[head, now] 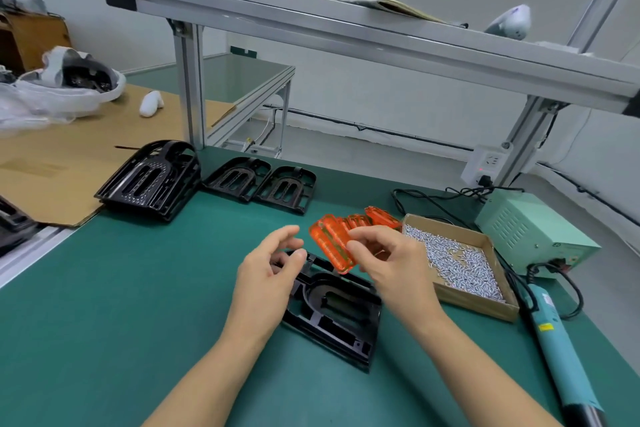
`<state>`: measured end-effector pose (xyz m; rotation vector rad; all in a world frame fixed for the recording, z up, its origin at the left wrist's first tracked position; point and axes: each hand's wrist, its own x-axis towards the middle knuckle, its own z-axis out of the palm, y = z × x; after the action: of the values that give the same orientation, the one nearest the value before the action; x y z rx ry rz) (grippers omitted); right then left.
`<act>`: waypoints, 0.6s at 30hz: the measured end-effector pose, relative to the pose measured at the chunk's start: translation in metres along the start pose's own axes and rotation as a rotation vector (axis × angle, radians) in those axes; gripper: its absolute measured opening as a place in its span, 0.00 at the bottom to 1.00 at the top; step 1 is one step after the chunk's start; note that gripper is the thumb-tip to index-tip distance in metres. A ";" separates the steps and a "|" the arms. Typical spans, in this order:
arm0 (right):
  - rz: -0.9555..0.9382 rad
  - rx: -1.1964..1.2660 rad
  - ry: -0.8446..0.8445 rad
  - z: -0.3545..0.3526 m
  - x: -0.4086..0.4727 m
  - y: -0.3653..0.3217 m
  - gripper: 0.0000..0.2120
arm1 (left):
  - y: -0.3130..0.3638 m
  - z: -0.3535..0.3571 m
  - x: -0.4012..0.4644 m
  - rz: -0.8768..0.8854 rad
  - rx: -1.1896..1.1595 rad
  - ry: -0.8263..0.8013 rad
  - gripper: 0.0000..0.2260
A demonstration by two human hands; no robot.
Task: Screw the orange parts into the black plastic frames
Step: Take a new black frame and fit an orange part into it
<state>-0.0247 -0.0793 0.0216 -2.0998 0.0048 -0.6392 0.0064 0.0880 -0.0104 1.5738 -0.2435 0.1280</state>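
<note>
Holding one orange part [334,246] above the table, the right hand [391,267] pinches it between thumb and fingers, so this part is lifted and tilted just over the upper end of the black plastic frame [337,314]; this frame lies flat on the green mat [121,305], at the centre of the view. The left hand [270,277] is at 9 o'clock from the orange part, with fingers loosely bent and grasping nothing; its fingertips are close to the orange part, and whether they touch the frame below I cannot tell.

At 1 o'clock from the held part, more orange parts [372,218] lie in a small pile on the mat; just beside them, at 3 o'clock, a cardboard tray [485,305] holds many silver screws [457,260]. At 4 o'clock from the frame, an electric screwdriver [557,350] lies on the mat, its cable going to a pale green power box [530,229] at 2 o'clock.

At 11 o'clock, far from the hands, two other black frames [263,182] lie side by side; to the left of them a stack of frames [152,180] stands at the edge of a cardboard sheet [62,163].
</note>
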 end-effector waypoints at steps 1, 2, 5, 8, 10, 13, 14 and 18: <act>-0.016 0.007 -0.004 -0.001 -0.005 -0.005 0.09 | 0.001 0.001 0.000 0.001 -0.060 -0.013 0.13; -0.029 0.015 -0.008 -0.002 -0.008 -0.010 0.11 | 0.003 0.002 -0.001 0.014 -0.104 -0.025 0.14; -0.040 0.043 -0.032 -0.005 -0.014 -0.021 0.14 | 0.008 0.001 -0.004 0.079 -0.154 -0.072 0.17; -0.002 0.098 -0.058 -0.006 -0.015 -0.027 0.13 | 0.011 -0.001 -0.005 0.106 -0.132 -0.087 0.19; 0.027 0.127 -0.079 -0.007 -0.014 -0.028 0.13 | 0.012 -0.001 -0.006 0.112 -0.120 -0.087 0.21; 0.054 0.133 -0.114 -0.009 -0.013 -0.029 0.11 | 0.013 -0.002 -0.007 0.113 -0.119 -0.080 0.22; 0.059 0.132 -0.120 -0.010 -0.012 -0.028 0.11 | 0.013 -0.002 -0.008 0.108 -0.132 -0.081 0.21; 0.061 0.139 -0.112 -0.013 -0.013 -0.026 0.12 | 0.015 -0.002 -0.010 0.096 -0.184 -0.117 0.17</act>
<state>-0.0477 -0.0715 0.0421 -1.9904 -0.0375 -0.4716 -0.0069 0.0910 0.0023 1.3888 -0.4111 0.0856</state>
